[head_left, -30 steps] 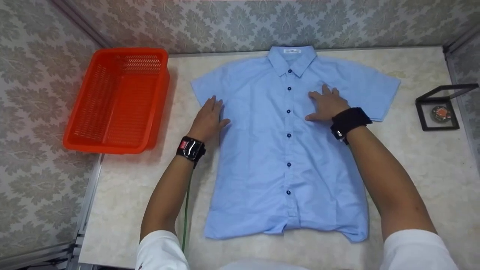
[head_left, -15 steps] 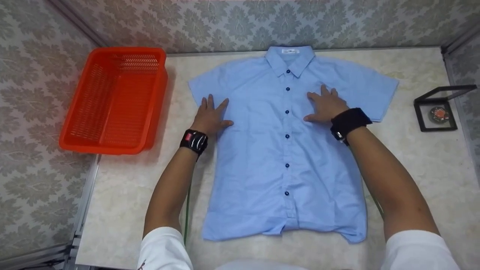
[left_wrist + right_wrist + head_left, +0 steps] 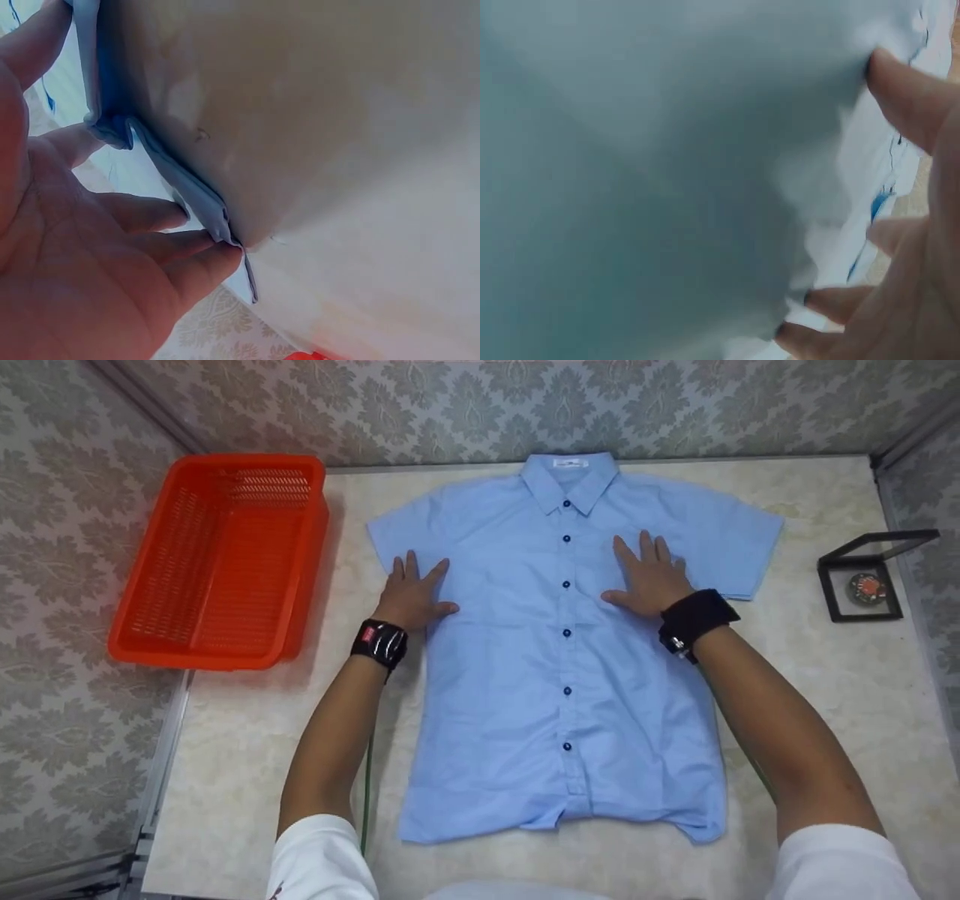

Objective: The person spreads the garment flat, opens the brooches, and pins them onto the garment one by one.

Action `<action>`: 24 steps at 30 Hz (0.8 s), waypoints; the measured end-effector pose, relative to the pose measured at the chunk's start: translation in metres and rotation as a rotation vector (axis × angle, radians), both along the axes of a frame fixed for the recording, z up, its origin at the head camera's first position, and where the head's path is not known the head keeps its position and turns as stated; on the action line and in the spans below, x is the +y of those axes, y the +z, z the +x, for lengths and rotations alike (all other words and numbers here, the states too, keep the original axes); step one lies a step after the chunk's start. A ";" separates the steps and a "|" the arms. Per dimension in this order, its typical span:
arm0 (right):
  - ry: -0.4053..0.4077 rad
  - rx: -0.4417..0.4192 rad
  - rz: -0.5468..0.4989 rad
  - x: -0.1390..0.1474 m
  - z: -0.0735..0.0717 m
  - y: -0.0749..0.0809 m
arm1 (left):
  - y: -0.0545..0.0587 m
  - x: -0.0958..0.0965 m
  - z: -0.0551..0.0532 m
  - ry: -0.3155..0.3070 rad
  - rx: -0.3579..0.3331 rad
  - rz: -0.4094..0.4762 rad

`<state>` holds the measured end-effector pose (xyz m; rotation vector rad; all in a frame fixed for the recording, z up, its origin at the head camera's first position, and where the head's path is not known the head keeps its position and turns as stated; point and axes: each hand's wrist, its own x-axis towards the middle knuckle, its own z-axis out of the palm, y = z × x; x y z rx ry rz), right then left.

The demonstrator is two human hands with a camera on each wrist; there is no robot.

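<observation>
A light blue short-sleeved shirt (image 3: pixel 502 682) lies buttoned and front up on the table, its collar toward the back wall. My left hand (image 3: pixel 409 598) rests with spread fingers on the shirt's left edge, just below the sleeve. In the left wrist view, its fingertips touch the folded side edge of the shirt (image 3: pixel 184 180). My right hand (image 3: pixel 651 577) lies on the chest, right of the button row, fingers spread. The right wrist view shows its thumb and fingertips touching the cloth (image 3: pixel 705 165). Both wrists wear black bands.
An orange-red plastic basket (image 3: pixel 247 577) stands at the table's left, close to the wall. At the right sits a small black frame-like case (image 3: pixel 860 619), its lid raised, with a round object inside. Patterned walls border the table (image 3: pixel 247 780) at the back and sides.
My left hand has spread its fingers and come further onto the shirt's edge. The right hand's fingers have straightened and spread on the chest. The whole view has shifted slightly.
</observation>
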<state>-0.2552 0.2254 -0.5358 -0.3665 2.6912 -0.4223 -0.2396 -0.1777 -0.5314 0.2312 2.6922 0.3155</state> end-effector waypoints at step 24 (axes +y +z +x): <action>-0.496 0.676 -0.175 0.195 0.046 -0.010 | 0.023 0.127 -0.046 -0.107 0.291 -0.008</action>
